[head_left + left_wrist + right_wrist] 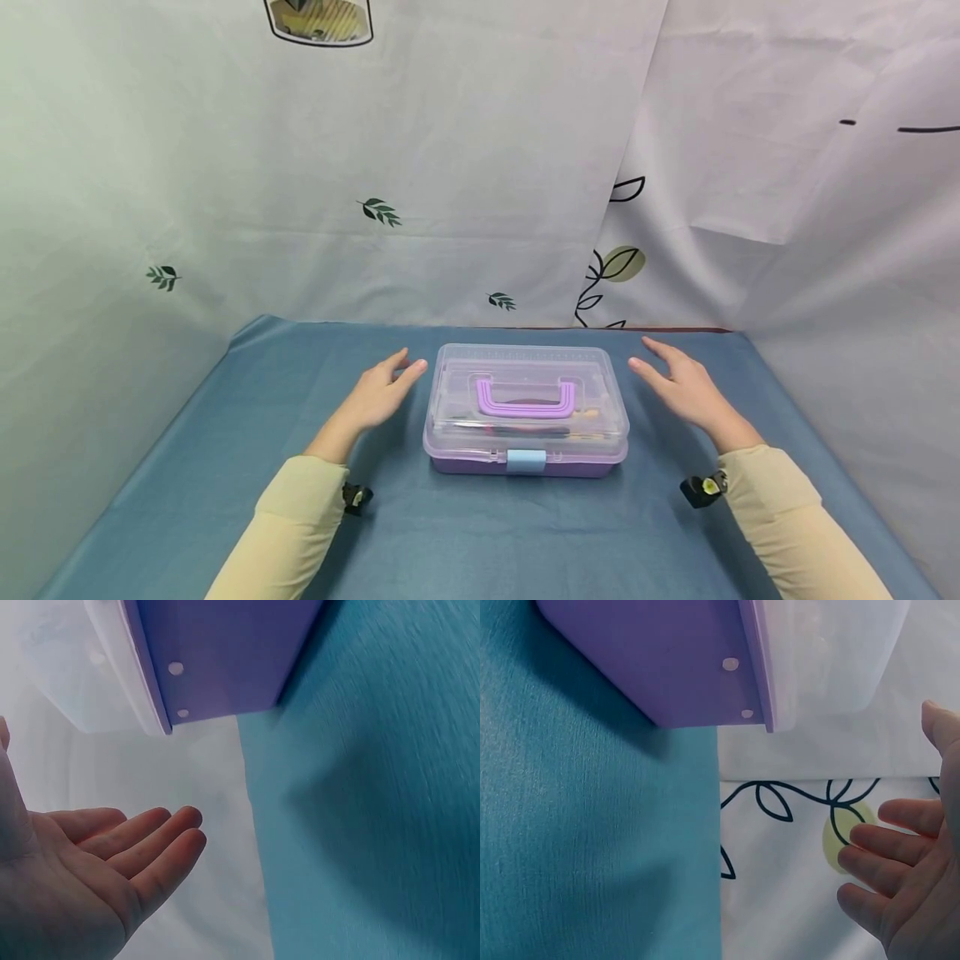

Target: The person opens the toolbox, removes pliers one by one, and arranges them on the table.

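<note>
Purple storage box [527, 443], its clear lid [517, 360] closed, standing centrally on the blue cloth [480, 542], toward the far edge. A lilac handle [527, 411] sits on the lid; a pale blue latch [526, 461] marks the near side, and slender items [551, 432] show through the plastic. The left hand [377, 396] and right hand [688, 390] flank the box, near but not touching, both grips released, fingers extended. A white, leaf-patterned backdrop [480, 150] rises at the far side.

Behind the left fingers [169, 870] are a cream sleeve [281, 533], wide cuff [309, 490] and small black camera [356, 498]; behind the right fingers [877, 870], a matching sleeve [802, 533] and yellow-spotted black camera [702, 490].
</note>
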{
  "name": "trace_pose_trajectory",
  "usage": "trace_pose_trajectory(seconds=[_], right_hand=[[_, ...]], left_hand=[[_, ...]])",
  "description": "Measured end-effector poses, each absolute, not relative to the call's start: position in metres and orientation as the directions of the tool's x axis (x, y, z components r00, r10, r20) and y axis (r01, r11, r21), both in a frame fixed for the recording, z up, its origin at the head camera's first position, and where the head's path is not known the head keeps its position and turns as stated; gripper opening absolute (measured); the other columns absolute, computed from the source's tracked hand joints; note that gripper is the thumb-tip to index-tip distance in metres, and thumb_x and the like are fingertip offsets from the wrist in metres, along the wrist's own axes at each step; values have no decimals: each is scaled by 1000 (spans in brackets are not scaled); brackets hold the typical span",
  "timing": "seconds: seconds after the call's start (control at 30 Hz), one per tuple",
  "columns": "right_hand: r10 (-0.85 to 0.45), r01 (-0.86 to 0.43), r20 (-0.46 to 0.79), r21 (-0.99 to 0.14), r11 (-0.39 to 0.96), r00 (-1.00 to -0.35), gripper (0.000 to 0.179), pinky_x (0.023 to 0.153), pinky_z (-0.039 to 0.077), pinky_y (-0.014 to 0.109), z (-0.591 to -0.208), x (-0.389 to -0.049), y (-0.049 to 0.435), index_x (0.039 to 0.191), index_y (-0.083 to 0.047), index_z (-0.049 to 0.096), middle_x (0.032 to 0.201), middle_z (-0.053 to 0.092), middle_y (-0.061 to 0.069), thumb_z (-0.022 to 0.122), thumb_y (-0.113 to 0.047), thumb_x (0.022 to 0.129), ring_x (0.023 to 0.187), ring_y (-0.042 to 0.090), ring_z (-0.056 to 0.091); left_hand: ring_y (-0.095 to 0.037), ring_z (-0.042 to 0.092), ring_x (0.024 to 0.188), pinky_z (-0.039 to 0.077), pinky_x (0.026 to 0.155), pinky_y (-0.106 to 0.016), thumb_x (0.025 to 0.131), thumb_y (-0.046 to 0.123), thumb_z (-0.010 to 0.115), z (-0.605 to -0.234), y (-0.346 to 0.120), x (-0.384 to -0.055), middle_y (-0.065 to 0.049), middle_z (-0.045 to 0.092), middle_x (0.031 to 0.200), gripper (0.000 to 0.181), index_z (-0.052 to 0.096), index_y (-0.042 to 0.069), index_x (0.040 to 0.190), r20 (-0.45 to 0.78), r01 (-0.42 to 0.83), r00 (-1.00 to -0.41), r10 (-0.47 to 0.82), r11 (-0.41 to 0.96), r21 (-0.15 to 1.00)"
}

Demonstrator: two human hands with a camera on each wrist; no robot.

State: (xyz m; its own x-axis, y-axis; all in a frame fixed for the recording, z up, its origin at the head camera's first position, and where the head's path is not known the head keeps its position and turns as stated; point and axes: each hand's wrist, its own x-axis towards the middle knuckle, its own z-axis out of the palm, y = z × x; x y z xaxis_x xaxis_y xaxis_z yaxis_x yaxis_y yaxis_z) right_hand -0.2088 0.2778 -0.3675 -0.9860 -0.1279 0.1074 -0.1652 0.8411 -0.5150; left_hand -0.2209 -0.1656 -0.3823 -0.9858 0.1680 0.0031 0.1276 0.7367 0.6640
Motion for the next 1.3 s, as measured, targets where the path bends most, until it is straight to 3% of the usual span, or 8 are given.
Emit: trace_pose_trajectory(seconds=[0.27,0.63,0.97,1.07,1.17,1.3], right_hand=[[-142,-181,113,-535,825,-983,72,104,31,64,-365,-207,275,148,-2,28,147,35,27,45,-50,96,133,46,34],[-147,-179,102,-561,809,-984,77,103,36,61,-363,-204,269,147,-2,29,143,40,28,44,-55,94,130,45,40],[-156,-181,92,-571,801,-983,76,102,38,60,-363,-202,266,147,-1,30,142,42,27,45,-55,94,128,45,43],[-160,-184,92,-574,798,-983,76,103,38,60,-363,-202,266,146,-1,31,142,43,27,45,-54,94,128,44,42],[-163,-185,90,-576,796,-983,76,103,38,59,-363,-203,265,146,-1,31,142,43,26,45,-54,94,129,44,42],[-164,-184,86,-581,793,-983,74,103,38,58,-362,-202,264,146,-1,32,143,43,26,45,-53,95,129,44,43]], left_hand=[[-39,47,128,42,103,-52,92,63,39,-382,-158,-221,-20,44,144,83,27,3,148,-30,110,-983,182,708,698],[-37,43,131,39,106,-53,91,64,40,-383,-153,-220,-20,47,141,84,29,2,147,-46,102,-982,185,713,693],[-37,40,134,35,109,-53,91,64,40,-381,-148,-219,-20,41,146,84,31,2,147,-81,66,-981,178,691,719],[-35,50,125,45,102,-49,91,64,41,-381,-147,-219,-22,42,145,84,30,2,147,-99,50,-978,183,668,743],[-34,61,112,55,86,-42,91,62,43,-382,-145,-220,-25,45,141,83,31,2,146,-125,19,-975,183,631,775],[-31,66,102,59,73,-37,90,62,46,-383,-141,-221,-26,46,140,84,31,1,146,-146,-15,-974,174,594,805]])
